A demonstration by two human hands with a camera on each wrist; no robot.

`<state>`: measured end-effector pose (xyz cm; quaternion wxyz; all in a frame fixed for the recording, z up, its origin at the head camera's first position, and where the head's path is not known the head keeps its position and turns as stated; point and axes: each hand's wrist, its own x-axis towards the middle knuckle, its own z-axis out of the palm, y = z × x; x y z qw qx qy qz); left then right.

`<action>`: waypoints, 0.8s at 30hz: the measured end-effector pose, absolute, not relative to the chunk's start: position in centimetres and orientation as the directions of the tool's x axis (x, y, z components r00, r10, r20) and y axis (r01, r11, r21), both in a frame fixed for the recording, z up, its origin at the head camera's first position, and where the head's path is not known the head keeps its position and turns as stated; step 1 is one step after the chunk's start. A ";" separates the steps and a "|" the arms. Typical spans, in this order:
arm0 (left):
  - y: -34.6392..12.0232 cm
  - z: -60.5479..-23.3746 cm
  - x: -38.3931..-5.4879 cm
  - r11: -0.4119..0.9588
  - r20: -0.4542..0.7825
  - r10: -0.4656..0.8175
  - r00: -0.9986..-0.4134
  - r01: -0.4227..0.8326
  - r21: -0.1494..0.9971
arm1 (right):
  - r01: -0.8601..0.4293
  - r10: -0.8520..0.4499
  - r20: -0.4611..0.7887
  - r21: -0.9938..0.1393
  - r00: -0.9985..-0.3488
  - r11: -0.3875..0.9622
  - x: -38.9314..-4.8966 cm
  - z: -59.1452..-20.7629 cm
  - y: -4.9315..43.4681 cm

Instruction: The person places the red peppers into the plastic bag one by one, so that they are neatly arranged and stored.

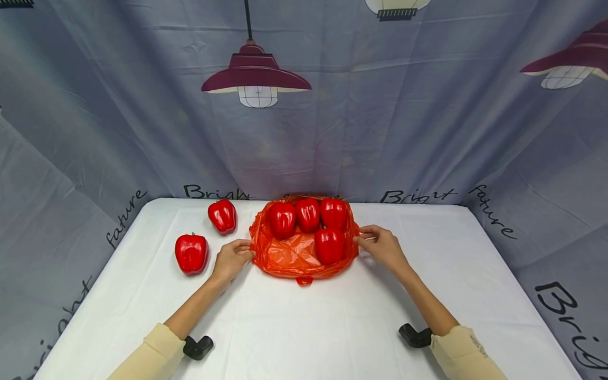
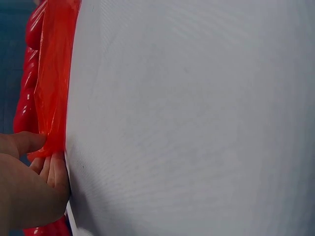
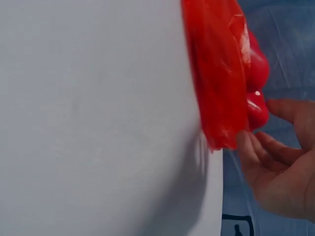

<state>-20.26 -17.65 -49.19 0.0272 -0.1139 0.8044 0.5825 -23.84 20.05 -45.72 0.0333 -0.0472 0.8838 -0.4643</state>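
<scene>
An orange-red plastic bag [image 1: 292, 256] lies spread open on the table, its rim standing up around several glossy red bell peppers [image 1: 330, 245]. At the bag's left side, my left hand [image 1: 233, 258] pinches the rim, with the thumb inside and the fingers [image 2: 58, 169] outside, as the left wrist view shows. My right hand [image 1: 382, 247] is at the opposite side. In the right wrist view its fingertips [image 3: 244, 140] are right at the bag's edge, while its thumb stands apart from them near a pepper [image 3: 257, 110].
Two more red bell peppers lie left of the bag, one upper [image 1: 222, 217] and one lower [image 1: 192, 254]. A white cloth covers the table [image 1: 304, 332]. Behind it hangs a grey-blue curtain [image 1: 332, 132] printed with lamps and lettering. Black wrist mounts [image 1: 198, 348] sit at both sleeves.
</scene>
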 end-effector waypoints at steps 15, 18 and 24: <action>-18.2 -48.8 -20.0 0.272 -0.207 -0.109 -0.972 -0.229 0.935 | 0.011 -0.171 -0.125 -0.834 -0.977 0.551 -23.3 -47.5 19.2; -18.6 -48.3 -19.7 0.252 -0.221 -0.078 -0.972 -0.233 0.939 | 0.016 -0.164 -0.121 -0.848 -0.979 0.531 -23.3 -47.6 19.1; -19.9 -45.7 -18.3 0.215 -0.193 -0.046 -0.980 -0.198 0.956 | 0.030 -0.162 -0.123 -0.876 -0.979 0.481 -23.2 -47.6 19.0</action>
